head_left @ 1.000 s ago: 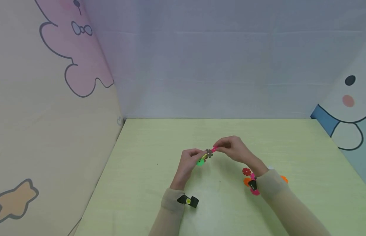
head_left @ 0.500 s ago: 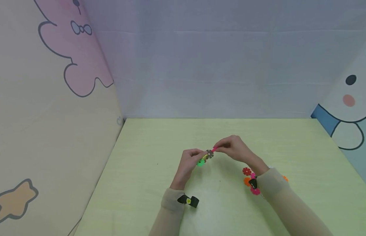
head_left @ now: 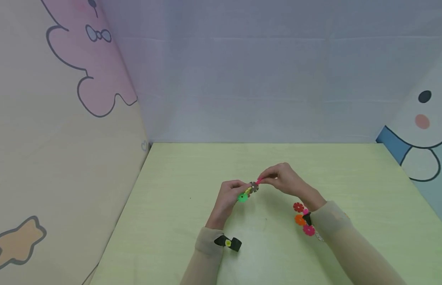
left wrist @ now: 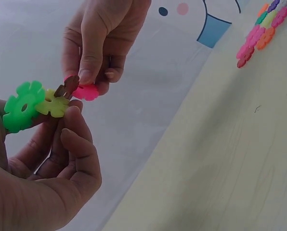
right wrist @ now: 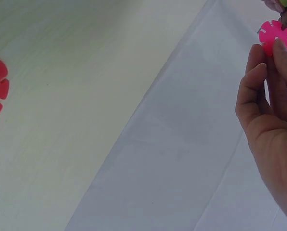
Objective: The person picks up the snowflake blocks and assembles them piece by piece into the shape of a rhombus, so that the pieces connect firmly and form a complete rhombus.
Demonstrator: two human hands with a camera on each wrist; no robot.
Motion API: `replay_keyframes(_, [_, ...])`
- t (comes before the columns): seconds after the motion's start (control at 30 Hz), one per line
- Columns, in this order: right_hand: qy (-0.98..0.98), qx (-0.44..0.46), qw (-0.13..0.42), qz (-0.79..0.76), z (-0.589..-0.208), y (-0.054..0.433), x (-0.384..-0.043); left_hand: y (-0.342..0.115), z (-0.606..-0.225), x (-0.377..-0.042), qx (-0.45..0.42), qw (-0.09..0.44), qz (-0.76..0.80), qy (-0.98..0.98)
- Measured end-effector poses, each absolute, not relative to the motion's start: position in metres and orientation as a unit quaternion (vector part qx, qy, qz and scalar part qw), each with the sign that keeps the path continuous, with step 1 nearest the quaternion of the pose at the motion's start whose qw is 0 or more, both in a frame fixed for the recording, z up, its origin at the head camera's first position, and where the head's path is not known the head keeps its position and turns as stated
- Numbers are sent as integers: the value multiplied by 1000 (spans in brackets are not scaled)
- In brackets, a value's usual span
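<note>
Flat, muted light falls across the pale tabletop (head_left: pixel 167 178) as we look down from the head camera, with a faint glare between five and six o'clock and feathery shadows beneath the left hand (head_left: pixel 227 197) and right hand (head_left: pixel 288 182). Our left wrist view is dimmer and hazy, a broad soft shadow crossing the tabletop from two toward five o'clock. Our right wrist view is dim and soft in detail, its tabletop darkening between eleven and twelve o'clock.

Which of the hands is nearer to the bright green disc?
The left. The left hand is right beside the bright green disc; the right hand is farther off, past the yellow disc and brown disc, pinching a pink disc.
</note>
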State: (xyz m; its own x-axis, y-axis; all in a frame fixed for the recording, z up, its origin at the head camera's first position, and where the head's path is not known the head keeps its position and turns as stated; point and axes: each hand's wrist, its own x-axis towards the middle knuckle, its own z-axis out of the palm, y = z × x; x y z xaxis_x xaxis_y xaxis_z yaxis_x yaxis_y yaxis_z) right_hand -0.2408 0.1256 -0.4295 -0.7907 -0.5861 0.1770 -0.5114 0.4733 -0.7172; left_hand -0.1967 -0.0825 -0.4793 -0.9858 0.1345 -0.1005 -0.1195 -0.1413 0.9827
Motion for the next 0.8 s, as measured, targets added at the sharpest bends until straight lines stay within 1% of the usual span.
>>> replay_keyframes(0.37, [853, -345, 47, -389, -426, 125, -240, -79, -478, -196, -26, 86, 764, 639])
replay_keyframes(0.8, [845, -361, 41, -393, -430, 122, -241, -82, -478, -197, -28, 96, 770, 630])
